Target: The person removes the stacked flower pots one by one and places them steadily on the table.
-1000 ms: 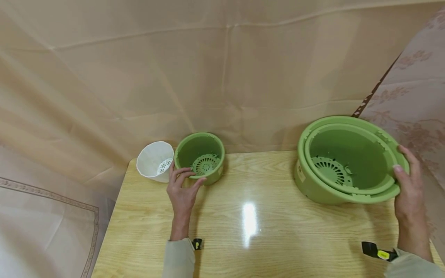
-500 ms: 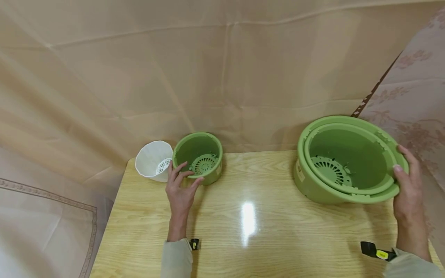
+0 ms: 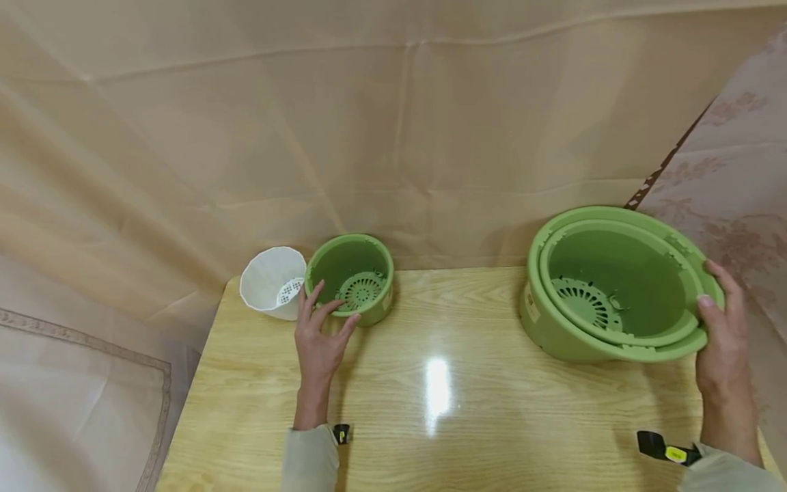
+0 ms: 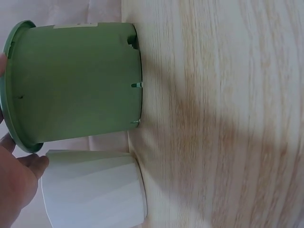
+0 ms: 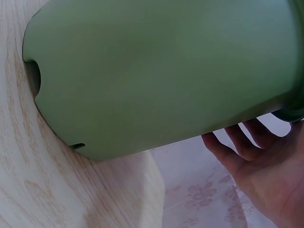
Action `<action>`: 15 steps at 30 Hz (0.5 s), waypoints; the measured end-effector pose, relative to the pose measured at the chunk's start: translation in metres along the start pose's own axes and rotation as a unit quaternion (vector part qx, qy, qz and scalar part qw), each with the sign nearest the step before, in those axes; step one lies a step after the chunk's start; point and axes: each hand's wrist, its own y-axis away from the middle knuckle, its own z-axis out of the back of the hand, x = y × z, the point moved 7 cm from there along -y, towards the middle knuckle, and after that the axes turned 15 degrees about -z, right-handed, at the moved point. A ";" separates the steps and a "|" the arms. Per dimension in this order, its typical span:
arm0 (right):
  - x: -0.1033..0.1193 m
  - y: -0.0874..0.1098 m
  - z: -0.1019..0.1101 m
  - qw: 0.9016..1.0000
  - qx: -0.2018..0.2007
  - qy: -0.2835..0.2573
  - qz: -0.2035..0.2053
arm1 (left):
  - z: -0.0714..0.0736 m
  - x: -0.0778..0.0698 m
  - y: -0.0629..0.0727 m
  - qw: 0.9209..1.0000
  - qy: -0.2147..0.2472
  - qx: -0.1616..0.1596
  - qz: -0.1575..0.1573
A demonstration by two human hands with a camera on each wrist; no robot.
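Note:
My left hand (image 3: 320,345) is at the near left rim of a small round green flower pot (image 3: 384,311), some fingers over the rim and the thumb at its front. In the left wrist view, fingertips (image 4: 40,165) lie between this pot (image 4: 76,85) and a white faceted pot (image 4: 95,190). At the right, my right hand (image 3: 725,342) grips the rim of a large green flower pot (image 3: 553,342), thumb on top and fingers outside. A smaller green pot (image 3: 633,273) sits nested inside it. The large pot is tilted, its lower edge on the table in the right wrist view.
The wood-grain table (image 3: 486,403) runs between the hands, with a glare spot near its middle. A beige cloth (image 3: 393,137) hangs right behind the pots. Flowered cloth (image 3: 738,205) is at the right, and bordered cloth (image 3: 74,410) at the left.
My left hand has shifted slightly left, its fingers a little straighter and more spread at the small green pot's rim. The right hand and the nested pots stay nearly the same.

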 end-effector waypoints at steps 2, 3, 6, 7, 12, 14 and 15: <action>0.000 0.002 0.001 1.000 -0.012 0.005 -0.001 | -0.001 -0.001 0.000 1.000 0.000 -0.004 -0.008; 0.000 0.002 0.002 1.000 -0.018 0.003 -0.003 | -0.001 -0.002 0.000 1.000 -0.002 -0.004 -0.012; -0.001 0.004 0.002 1.000 -0.031 -0.001 -0.005 | -0.002 -0.003 0.000 1.000 -0.008 -0.005 -0.018; -0.001 0.005 0.001 0.999 -0.032 0.000 -0.006 | -0.001 -0.004 0.000 1.000 -0.012 -0.006 -0.018; -0.002 0.004 -0.002 0.999 -0.037 0.001 -0.014 | 0.001 -0.007 -0.002 0.999 -0.026 -0.014 -0.017; -0.002 0.004 -0.003 0.999 -0.040 0.002 -0.016 | 0.003 -0.010 -0.005 0.999 -0.023 -0.025 -0.023; -0.003 0.004 -0.004 0.999 -0.044 0.005 -0.015 | 0.004 -0.012 -0.006 0.999 -0.020 -0.036 -0.028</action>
